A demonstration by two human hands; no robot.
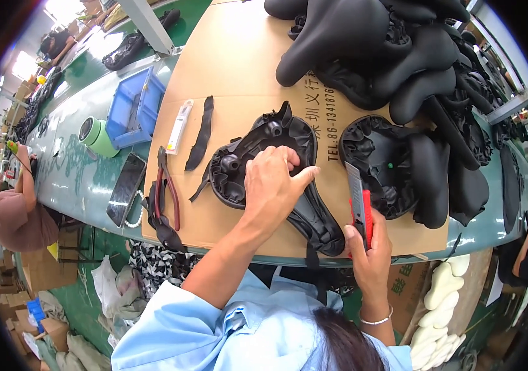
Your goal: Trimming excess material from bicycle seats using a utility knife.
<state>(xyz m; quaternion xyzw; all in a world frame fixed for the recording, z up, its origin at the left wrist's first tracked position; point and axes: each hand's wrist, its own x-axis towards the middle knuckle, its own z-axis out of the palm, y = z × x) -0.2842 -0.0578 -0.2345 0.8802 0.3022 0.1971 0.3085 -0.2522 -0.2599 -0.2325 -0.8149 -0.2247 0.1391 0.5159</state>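
Observation:
An upturned black bicycle saddle lies on the cardboard, its hollow underside facing up and its narrow nose toward me. My left hand grips it from above, fingers bent down into the hollow and thumb out to the side; the fingertips are partly hidden. In my right hand is a red utility knife, held upright with its wide grey blade end pointing away from me. Just beyond the knife, a second upturned saddle shows a gathered cover edge. A loose black strip lies left of the first saddle.
Black saddles are heaped at the back right. Pliers, a white-labelled narrow pack, a phone, a green cup and a blue bin stand or lie leftward. Another person is at the far left.

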